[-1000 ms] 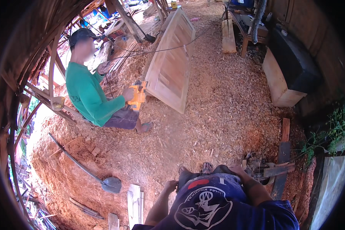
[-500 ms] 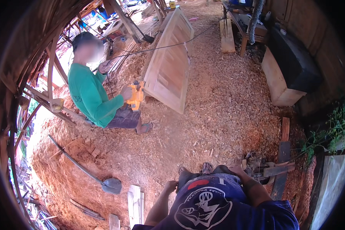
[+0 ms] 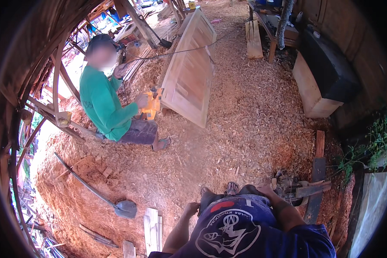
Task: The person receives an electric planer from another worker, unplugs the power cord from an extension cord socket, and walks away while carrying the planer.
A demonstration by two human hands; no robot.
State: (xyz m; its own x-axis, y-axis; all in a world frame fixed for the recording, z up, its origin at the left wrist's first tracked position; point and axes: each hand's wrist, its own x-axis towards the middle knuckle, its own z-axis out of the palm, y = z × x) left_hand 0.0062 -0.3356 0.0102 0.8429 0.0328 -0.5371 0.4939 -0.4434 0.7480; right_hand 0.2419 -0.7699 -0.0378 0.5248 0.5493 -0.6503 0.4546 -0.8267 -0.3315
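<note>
My left hand [image 3: 191,209] rests at my left knee, its fingers too small and partly hidden to make out. My right hand [image 3: 266,188] lies by my right knee, close to a dark machine-like object [image 3: 286,185] among wood pieces; its fingers do not show clearly either. Across from me, a person in a green long-sleeved top [image 3: 105,103] sits low and grips a yellow power planer [image 3: 151,104] beside the near end of a panelled wooden door [image 3: 187,71]. That person's other hand is raised near a dark cord [image 3: 176,53].
Wood shavings [image 3: 245,116] cover the ground. A shovel [image 3: 125,209] lies at the left, near pale boards [image 3: 152,228]. Dark planks [image 3: 317,180] lie at my right. A wooden box with a black top [image 3: 318,86] and a workbench [image 3: 273,32] stand along the right wall.
The seated person's head and upper body have shifted slightly to the right, and the raised hand has moved a little. My hands have stayed in place.
</note>
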